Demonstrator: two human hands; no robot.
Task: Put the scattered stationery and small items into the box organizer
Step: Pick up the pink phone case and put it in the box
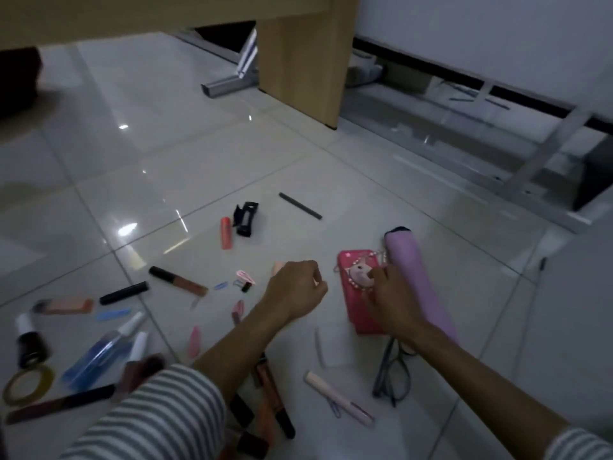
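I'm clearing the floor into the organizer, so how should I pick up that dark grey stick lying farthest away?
Pinch the dark grey stick at its middle, coming down from above with fingers across its two long sides. It lies flat on the tile, slim and straight, nothing touching it, so both sides look free.

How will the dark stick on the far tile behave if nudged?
The dark stick looks round and slim, so it would probably roll. The tile floor is glossy, so it may also slide. It seems stiff and light.
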